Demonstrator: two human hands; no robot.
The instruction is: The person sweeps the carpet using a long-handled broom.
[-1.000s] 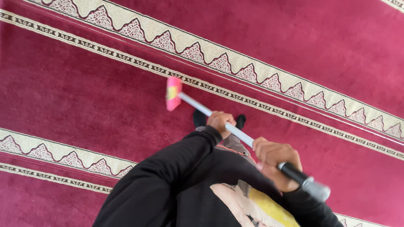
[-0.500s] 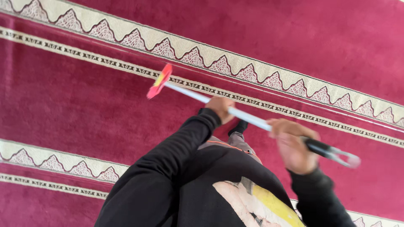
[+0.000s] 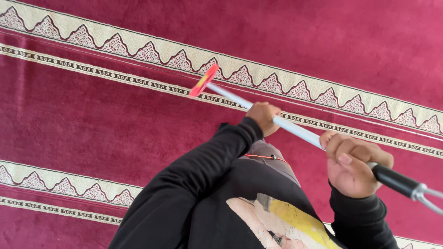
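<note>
- The left hand [image 3: 263, 117] is wrapped around the middle of a long pale blue-white pole [image 3: 295, 130], fingers closed on it, with a black sleeve [image 3: 203, 180] running back from the wrist.
- The right hand [image 3: 353, 163] is clamped around the same pole higher up, just where the pale shaft meets a black grip [image 3: 394, 180]; the thumb lies across the top.
- Beyond the black grip, a grey metal loop [image 3: 427, 197] sticks out toward the right edge of the view.
- The pole slants from lower right to upper left and ends in a small flat red head [image 3: 204, 81] with a yellowish patch, seen almost edge-on.
- That head lies over the red carpet [image 3: 115, 120], right at a narrow cream patterned stripe [image 3: 110, 74] and just below a wider cream band [image 3: 152, 48] of pointed ornaments.
- Whether the head touches the carpet I cannot tell.
- Another cream band [image 3: 55, 182] crosses the carpet at lower left.
- The person's dark top carries a pale and yellow print [image 3: 286, 221] at the bottom of the view.
</note>
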